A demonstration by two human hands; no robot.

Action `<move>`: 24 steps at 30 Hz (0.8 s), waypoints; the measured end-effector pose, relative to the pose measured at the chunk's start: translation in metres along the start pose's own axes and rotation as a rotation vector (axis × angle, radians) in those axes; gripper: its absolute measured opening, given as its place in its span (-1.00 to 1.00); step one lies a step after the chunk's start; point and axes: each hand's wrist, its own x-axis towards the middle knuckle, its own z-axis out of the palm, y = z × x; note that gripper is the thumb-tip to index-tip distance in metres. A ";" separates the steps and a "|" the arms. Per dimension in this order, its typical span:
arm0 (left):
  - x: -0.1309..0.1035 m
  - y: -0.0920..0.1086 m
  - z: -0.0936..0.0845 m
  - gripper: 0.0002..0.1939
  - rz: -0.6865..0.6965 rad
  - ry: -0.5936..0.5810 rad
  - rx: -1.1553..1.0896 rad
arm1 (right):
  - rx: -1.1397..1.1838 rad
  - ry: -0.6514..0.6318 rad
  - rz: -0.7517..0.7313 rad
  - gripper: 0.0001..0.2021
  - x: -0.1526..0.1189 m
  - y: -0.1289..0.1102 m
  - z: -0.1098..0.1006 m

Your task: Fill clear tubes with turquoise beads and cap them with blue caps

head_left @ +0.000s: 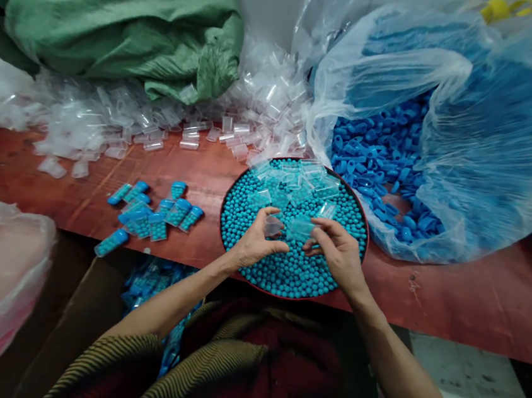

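Note:
A round tray (pixel 222 220) full of small turquoise balls (pixel 293 276) sits at the table's front edge. Above the balls, my left hand (pixel 258 241) curls its fingers and thumb around a small clear plastic container (pixel 272 227). Facing it, my right hand (pixel 336 251) pinches another clear container (pixel 299 229) at its right end; turquoise shows through it. More clear containers (pixel 296 180) lie on the balls at the tray's far side. Left of the tray, several ball-filled containers with blue caps (pixel 178 212) rest on the table.
Loose clear containers (pixel 272 92) are heaped along the back, partly under a green cloth sack (pixel 127 20). A plastic bag of blue caps (pixel 380 148) lies open on the red table (pixel 468 302) at right. Below the front edge, a box holds filled containers (pixel 152 282).

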 end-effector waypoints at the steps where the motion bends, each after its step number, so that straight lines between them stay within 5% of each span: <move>1: -0.001 -0.001 0.003 -0.11 -0.001 0.006 -0.044 | 0.078 0.043 0.060 -0.76 -0.002 0.001 0.004; 3: -0.003 -0.002 0.012 -0.15 0.028 0.033 -0.103 | 0.131 0.039 0.119 -0.77 -0.009 0.004 0.017; 7: -0.010 0.000 0.025 -0.55 0.038 0.130 -0.017 | -0.027 -0.128 0.074 -0.90 -0.022 0.008 0.035; 13: -0.016 0.000 0.006 -0.65 0.124 0.153 0.555 | -0.418 -0.071 -0.079 -0.84 -0.002 0.007 0.005; 18: -0.014 0.005 0.007 -0.60 0.126 0.013 1.134 | -0.819 0.008 -0.158 -0.70 0.029 0.021 -0.011; 24: -0.009 0.013 0.016 -0.70 0.122 -0.094 1.367 | -1.022 -0.059 -0.218 -0.66 0.045 0.022 -0.009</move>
